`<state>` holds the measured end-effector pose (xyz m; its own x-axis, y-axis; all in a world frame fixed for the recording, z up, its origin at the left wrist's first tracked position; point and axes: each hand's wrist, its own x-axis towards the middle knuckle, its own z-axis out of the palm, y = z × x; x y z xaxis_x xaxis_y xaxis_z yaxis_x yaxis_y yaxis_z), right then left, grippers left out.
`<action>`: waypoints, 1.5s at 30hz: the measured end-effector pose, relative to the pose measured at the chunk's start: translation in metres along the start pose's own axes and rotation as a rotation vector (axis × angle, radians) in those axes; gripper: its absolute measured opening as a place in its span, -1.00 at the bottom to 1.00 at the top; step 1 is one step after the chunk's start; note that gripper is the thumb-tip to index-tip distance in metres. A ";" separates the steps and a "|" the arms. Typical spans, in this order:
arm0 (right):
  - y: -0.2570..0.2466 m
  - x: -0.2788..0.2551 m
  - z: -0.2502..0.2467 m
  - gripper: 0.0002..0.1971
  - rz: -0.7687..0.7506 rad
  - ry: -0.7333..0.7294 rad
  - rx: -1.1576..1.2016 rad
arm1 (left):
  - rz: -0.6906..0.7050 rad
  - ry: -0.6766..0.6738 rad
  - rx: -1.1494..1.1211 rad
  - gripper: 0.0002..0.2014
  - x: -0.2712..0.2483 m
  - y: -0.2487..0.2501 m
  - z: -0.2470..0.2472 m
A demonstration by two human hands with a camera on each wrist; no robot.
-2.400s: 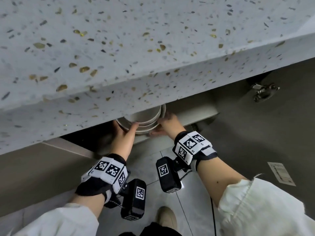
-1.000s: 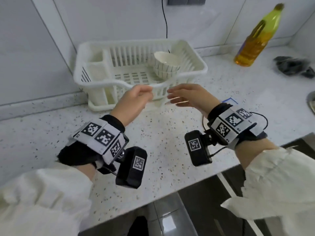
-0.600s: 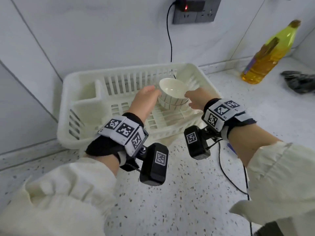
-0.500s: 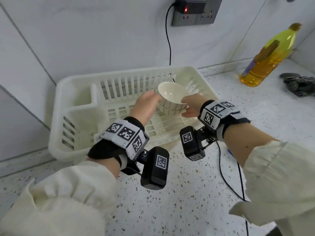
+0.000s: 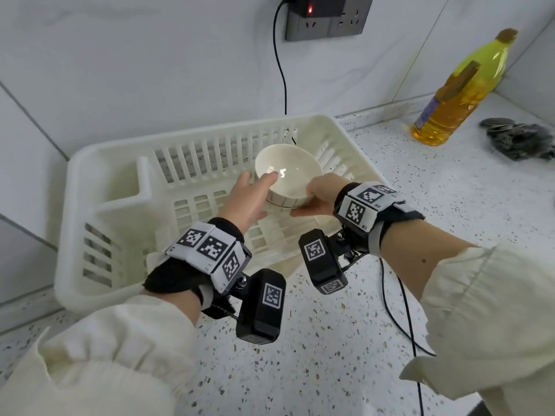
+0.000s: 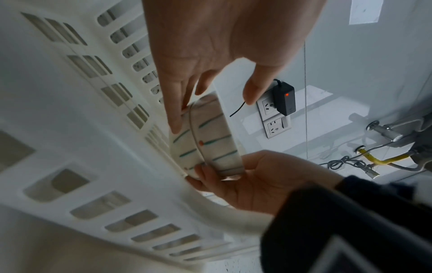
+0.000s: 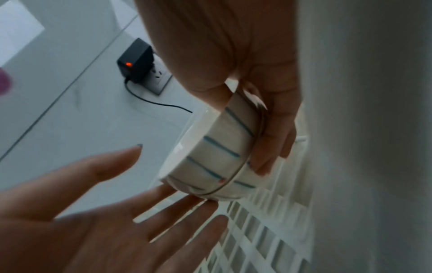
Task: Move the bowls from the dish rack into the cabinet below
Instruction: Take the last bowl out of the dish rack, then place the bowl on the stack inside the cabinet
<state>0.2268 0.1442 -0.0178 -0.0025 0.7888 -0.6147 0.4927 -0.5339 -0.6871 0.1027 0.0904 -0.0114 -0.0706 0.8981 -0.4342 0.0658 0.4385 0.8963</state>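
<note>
1. Head view: a stack of two nested bowls (image 5: 289, 178) sits in the right half of the white dish rack (image 5: 99, 205), which stands on the speckled counter (image 5: 345, 340) against the wall. The left hand (image 5: 249, 202) has its thumb over the near-left rim and its fingers down the stack's side; the right hand (image 5: 319, 195) is curled round the near-right side, thumb under the base. A yellow oil bottle (image 5: 450, 100) stands far right, well apart, and a black charger (image 5: 312, 7) is plugged into the wall socket above the rack.

2. Left wrist view: the left hand (image 6: 222, 61) has its fingers (image 6: 175, 118) straight against the striped bowls (image 6: 210, 146), thumb apart from them; the right hand (image 6: 257, 181) grips the stack from the other side.

3. Right wrist view: the right hand (image 7: 252, 83) clasps the bowls (image 7: 215, 153), fingers wrapped round the lower one; the left hand (image 7: 98, 212) is spread flat, fingertips touching the stack over the rack's grid.
</note>
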 end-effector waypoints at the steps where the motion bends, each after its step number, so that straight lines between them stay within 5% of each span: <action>1: 0.000 -0.005 0.001 -0.60 -0.056 -0.003 -0.029 | 0.005 0.007 -0.007 -0.43 -0.003 0.000 -0.001; 10: -0.002 -0.086 0.004 -0.62 -0.340 0.068 0.010 | 0.096 0.084 -0.066 -0.42 -0.067 0.007 -0.011; 19: 0.080 -0.188 -0.005 -0.73 -0.481 0.226 -0.057 | 0.197 0.071 0.011 -0.53 -0.176 -0.027 0.021; 27: 0.201 -0.260 -0.022 -0.49 -0.256 0.046 0.038 | 0.109 -0.075 0.084 -0.50 -0.255 -0.097 0.083; 35: 0.317 -0.315 -0.023 -0.45 -0.039 0.000 0.214 | -0.012 -0.311 0.180 -0.49 -0.291 -0.180 0.144; 45: 0.453 -0.287 0.054 -0.31 0.109 0.027 0.359 | -0.106 -0.416 0.304 -0.40 -0.289 -0.328 0.152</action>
<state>0.4039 -0.3405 -0.1735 0.0581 0.7263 -0.6849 0.1519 -0.6845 -0.7130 0.2524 -0.3074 -0.1937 0.3043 0.7591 -0.5755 0.3703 0.4624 0.8057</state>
